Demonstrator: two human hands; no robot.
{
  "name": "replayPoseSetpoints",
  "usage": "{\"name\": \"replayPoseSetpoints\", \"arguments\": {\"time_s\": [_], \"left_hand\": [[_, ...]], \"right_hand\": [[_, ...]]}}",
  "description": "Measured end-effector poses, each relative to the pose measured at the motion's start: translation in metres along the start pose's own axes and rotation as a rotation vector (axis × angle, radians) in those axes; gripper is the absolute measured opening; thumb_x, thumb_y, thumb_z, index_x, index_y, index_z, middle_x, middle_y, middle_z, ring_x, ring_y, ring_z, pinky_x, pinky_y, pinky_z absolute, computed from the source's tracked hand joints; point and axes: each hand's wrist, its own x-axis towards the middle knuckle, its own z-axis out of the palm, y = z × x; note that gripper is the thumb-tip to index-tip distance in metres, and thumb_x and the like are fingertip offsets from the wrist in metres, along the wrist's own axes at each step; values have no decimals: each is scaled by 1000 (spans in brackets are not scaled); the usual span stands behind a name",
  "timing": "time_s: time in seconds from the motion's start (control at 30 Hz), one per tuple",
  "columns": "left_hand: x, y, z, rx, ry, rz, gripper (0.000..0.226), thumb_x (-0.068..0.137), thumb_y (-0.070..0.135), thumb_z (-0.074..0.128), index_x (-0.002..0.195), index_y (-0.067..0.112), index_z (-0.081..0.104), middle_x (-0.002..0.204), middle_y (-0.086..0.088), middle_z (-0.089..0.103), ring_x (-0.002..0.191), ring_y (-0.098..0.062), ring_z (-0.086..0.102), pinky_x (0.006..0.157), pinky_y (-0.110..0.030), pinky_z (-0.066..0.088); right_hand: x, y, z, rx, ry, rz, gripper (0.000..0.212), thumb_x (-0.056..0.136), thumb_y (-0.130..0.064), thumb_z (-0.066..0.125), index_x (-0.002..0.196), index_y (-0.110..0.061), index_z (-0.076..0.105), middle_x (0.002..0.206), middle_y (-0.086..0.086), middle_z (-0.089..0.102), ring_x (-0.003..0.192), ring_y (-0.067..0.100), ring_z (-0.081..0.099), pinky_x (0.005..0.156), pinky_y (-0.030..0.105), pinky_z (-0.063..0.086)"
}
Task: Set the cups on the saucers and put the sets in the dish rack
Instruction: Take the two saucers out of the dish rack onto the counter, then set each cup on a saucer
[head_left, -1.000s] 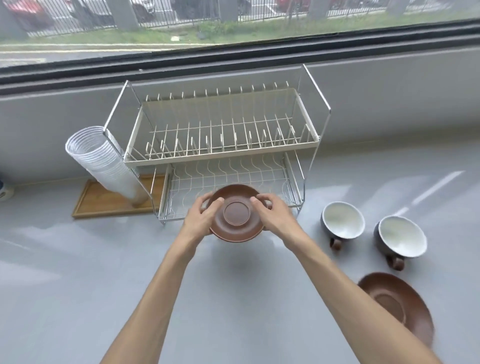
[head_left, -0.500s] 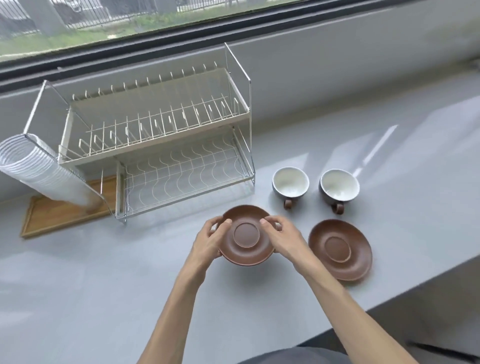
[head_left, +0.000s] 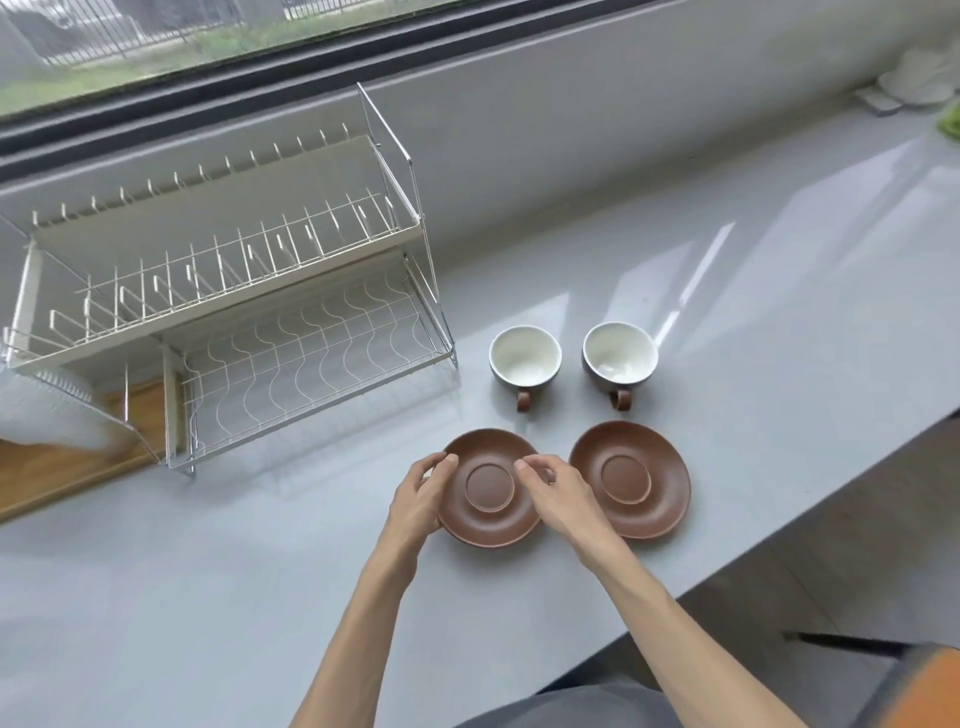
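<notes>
Two brown saucers lie side by side on the grey counter. My left hand (head_left: 421, 499) grips the left rim of the left saucer (head_left: 488, 488), and my right hand (head_left: 558, 493) rests fingers on its right side. The right saucer (head_left: 631, 480) lies untouched beside it. Behind them stand two grey cups with white insides, the left cup (head_left: 524, 358) and the right cup (head_left: 619, 356), handles toward me. The two-tier wire dish rack (head_left: 234, 291) stands at the back left with nothing in it.
A stack of clear plastic cups (head_left: 47, 410) leans on a wooden tray (head_left: 52, 467) left of the rack. The counter's front edge (head_left: 779, 545) runs diagonally at the right. White items (head_left: 914, 78) sit at the far right corner under the window.
Both hands brought the left saucer back from in front of the rack and down to the counter beside the other saucer. The view has swung right.
</notes>
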Motion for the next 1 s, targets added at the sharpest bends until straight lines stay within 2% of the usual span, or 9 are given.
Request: {"name": "replayPoseSetpoints", "arguments": {"time_s": [0.33,0.4,0.5,0.57,0.63,0.73,0.83,1.0], "left_hand": [[10,1,7,30,36,-3,37,93,46,63,125,27,62,113,6,66,95,-9,66,79,-30,53],[13,-1,8,59,37,5,38,92,47,63,125,29,62,119,6,65,101,-6,63,87,-32,53],[17,-5,10,144,38,13,40,92,49,63,128,31,60,133,3,60,122,-13,56,109,-42,44],[18,-6,9,251,33,39,47,92,51,61,134,31,56,140,3,56,131,-16,51,112,-41,41],[20,-6,9,440,42,67,52,92,54,57,139,32,52,143,2,54,130,-17,51,109,-39,42],[22,0,12,824,40,83,59,93,60,47,145,33,44,144,-1,53,127,-22,54,103,-39,44],[22,13,18,1123,42,113,62,94,63,41,149,34,39,146,0,50,127,-25,55,98,-38,44],[20,46,43,1308,121,302,56,96,58,38,146,33,42,136,-1,57,123,-27,55,92,-40,45]], "right_hand": [[6,1,-3,-58,-53,-36,48,93,-57,54,130,-27,62,137,-5,62,128,14,54,93,25,38],[6,1,-5,-75,-63,-42,48,94,-56,54,131,-26,61,139,-3,61,130,16,53,97,26,39],[7,1,-8,-112,-90,-38,48,94,-55,53,133,-27,59,141,-1,59,132,17,52,106,32,41],[8,-1,-13,-152,-121,-36,49,94,-55,53,135,-28,57,142,-2,58,132,16,52,102,30,42],[10,-5,-20,-194,-147,-41,50,93,-54,53,135,-28,57,141,-3,59,132,15,53,99,28,42],[11,-15,-34,-255,-179,-61,51,93,-54,53,136,-28,56,139,-1,60,133,16,53,106,34,44],[13,-27,-54,-350,-187,-112,52,94,-55,51,139,-29,53,142,1,58,132,18,53,106,38,44],[18,-43,-93,-641,-94,-212,53,98,-52,45,145,-27,45,139,4,60,129,27,54,102,41,44]]}}
